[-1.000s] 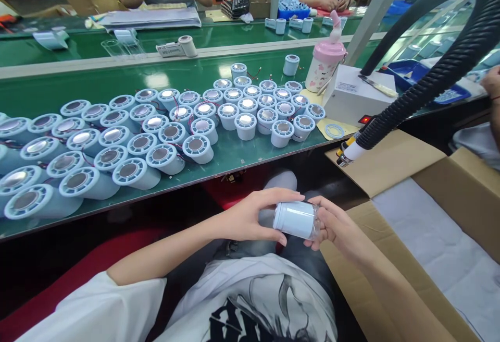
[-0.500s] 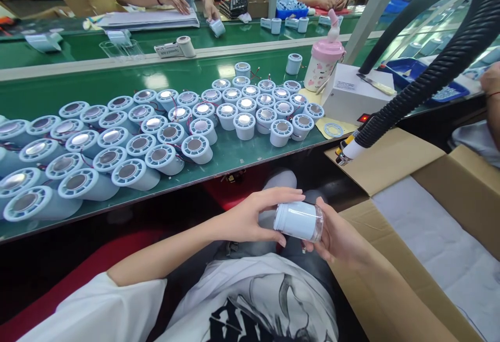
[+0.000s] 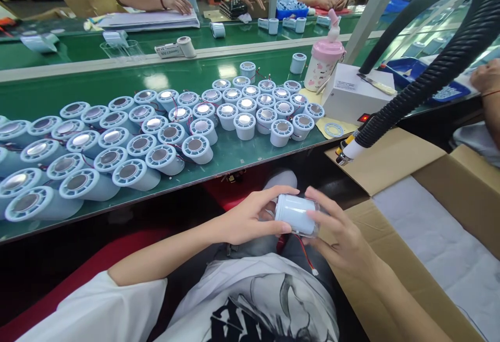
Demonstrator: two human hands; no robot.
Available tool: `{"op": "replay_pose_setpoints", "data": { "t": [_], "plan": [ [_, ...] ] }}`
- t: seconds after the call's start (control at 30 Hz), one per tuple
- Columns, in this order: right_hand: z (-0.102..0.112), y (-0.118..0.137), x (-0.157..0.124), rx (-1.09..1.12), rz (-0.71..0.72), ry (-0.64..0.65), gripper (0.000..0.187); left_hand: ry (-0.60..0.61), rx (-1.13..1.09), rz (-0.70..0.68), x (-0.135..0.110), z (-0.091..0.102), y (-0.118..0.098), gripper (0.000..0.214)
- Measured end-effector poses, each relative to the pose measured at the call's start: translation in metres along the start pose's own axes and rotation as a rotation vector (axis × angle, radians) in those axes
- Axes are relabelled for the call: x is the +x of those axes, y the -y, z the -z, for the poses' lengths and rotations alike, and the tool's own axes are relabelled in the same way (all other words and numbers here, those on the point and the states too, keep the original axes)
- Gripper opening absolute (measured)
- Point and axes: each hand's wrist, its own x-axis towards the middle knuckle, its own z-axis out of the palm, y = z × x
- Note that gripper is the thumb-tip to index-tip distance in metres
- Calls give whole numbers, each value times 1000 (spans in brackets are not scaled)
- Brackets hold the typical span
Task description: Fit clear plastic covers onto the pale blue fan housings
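Note:
Above my lap, my left hand (image 3: pixel 250 219) grips the left end of a light blue motor housing (image 3: pixel 294 214), thumb in front and fingers over the top. A clear plastic sleeve shows around the housing's right end. My right hand (image 3: pixel 346 235) is curled loosely round that same end, its fingertips against the sleeve and slightly blurred. The housing lies on its side, and a red lead wire (image 3: pixel 304 253) with a small white plug hangs from beneath it. The housing's far side is hidden.
Many similar light blue housings (image 3: pixel 170 132) stand on the green bench (image 3: pixel 226 160). At right are a pink-lidded cup (image 3: pixel 326 65), a white box (image 3: pixel 344 99), a black ribbed hose (image 3: pixel 422 78) and an open carton (image 3: pixel 441 248). Co-workers sit across the bench and at far right.
The housing has turned in my hands, bringing the wire and plug into view. My right fingers have shifted over its end. Opposite, a co-worker has let go of a small blue part and reached aside.

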Motion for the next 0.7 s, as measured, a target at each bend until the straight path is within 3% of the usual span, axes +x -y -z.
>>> {"op": "replay_pose_setpoints", "data": {
  "t": [0.07, 0.2, 0.3, 0.57, 0.7],
  "plan": [
    [3, 2, -1, -4, -13, 20, 62, 25, -11, 3, 1, 1, -1, 61],
    [0, 7, 0, 525, -445, -6, 49, 67, 4, -87, 1, 3, 0, 73],
    [-1, 10, 1, 753, -599, -16, 46, 97, -60, -73, 1, 4, 4, 71],
    [-10, 13, 6, 644, -782, -37, 51, 176, -296, 89, 7, 3, 21, 76],
    [-11, 4, 8, 593, -751, 55, 54, 50, -228, 312, 15, 18, 16, 63]
  ]
}}
